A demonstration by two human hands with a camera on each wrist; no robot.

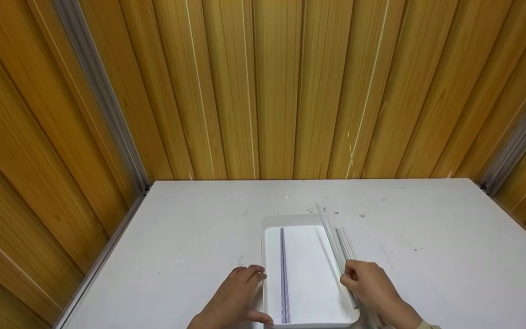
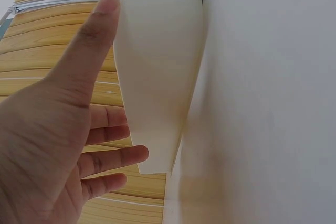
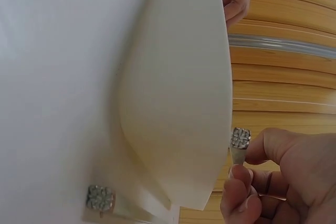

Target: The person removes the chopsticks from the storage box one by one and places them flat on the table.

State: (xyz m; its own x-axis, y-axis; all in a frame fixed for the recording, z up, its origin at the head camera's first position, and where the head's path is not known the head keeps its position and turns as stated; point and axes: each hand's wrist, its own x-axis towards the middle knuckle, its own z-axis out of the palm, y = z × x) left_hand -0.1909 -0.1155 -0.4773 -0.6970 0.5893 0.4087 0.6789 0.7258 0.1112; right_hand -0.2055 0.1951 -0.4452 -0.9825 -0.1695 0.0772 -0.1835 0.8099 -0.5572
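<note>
One table (image 1: 190,246) bears one white tray (image 1: 308,278), its near wall partly cut off by the head view's lower edge. At the tray's left side, the left hand (image 1: 233,299) rests extended fingers on the wall, clasping nothing. Beyond its right rim, the right hand (image 1: 372,283) pinches pale sticks (image 1: 334,246), slanting over that rim, count unclear. Purple sticks, (image 1: 284,278) seemingly two, lie inside, left; table sticks, (image 1: 346,244) partly hand-covered and uncountable, lie right.
</note>
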